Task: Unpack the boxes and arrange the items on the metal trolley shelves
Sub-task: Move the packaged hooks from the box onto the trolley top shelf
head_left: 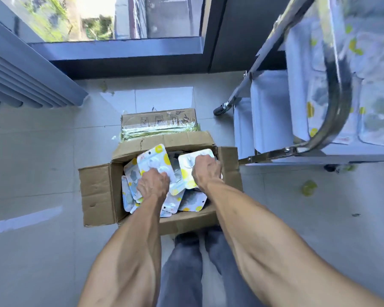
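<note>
Pale grey floor tiles run up to a dark window frame at the far side, with ribbed blinds off to the left. An open cardboard box sits on the floor just in front of the person's legs, its flaps folded outward. Touching its far side lies a second box, closed, with shiny tape across its near edge. A small yellow-green scrap lies on the tiles to the right.

Along the right edge stands the metal trolley on castors, its curved handle bar blurred; its shelves already carry rows of flat packs — white with yellow spots — and some plain white ones on the lower shelves.

Inside the open box lies a loose heap of blister packs, white cards with rounded corners, yellow circles and a clear bubble over a pale item; the print is too small to read.

The left hand is curled around the lower edge of one pack, which tilts up towards the far left corner of the box. The right hand grips another pack near the far right corner — fingers wrapped over its right edge, the card standing slightly above the heap. Both forearms reach down over the near wall of the box.
</note>
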